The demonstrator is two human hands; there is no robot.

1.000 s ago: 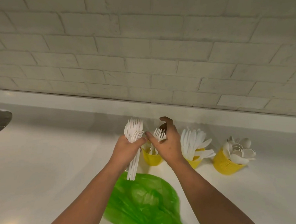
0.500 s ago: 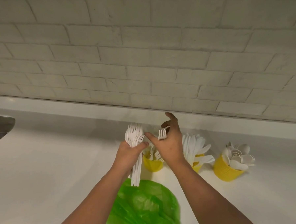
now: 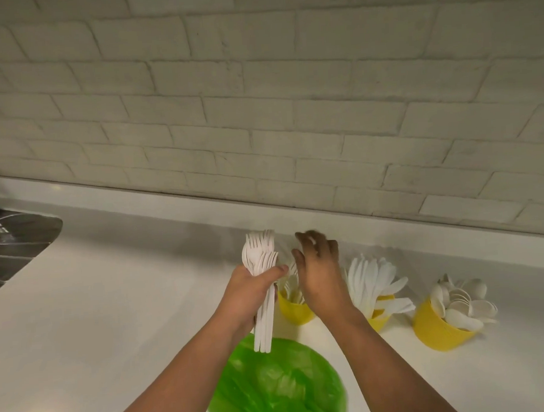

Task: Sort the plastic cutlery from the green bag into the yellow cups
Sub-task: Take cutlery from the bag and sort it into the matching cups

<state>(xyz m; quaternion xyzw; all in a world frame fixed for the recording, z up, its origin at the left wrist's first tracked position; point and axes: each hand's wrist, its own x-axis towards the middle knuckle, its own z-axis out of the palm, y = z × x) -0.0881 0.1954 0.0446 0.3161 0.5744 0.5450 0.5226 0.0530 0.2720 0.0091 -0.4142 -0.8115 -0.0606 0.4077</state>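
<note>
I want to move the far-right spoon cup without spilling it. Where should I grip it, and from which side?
Probably grip the yellow cup round its bare lower wall, coming from the near side. The spoons fan out over its rim, up and rightward, so a grasp from above would likely knock them.

No text, label, brand, number or sign can be read anywhere in the head view. The yellow cups point(image 3: 438, 332), the green bag point(image 3: 280, 391), the white cutlery point(image 3: 260, 256) and the brick wall point(image 3: 259, 112) show only plain, unmarked surfaces.
</note>
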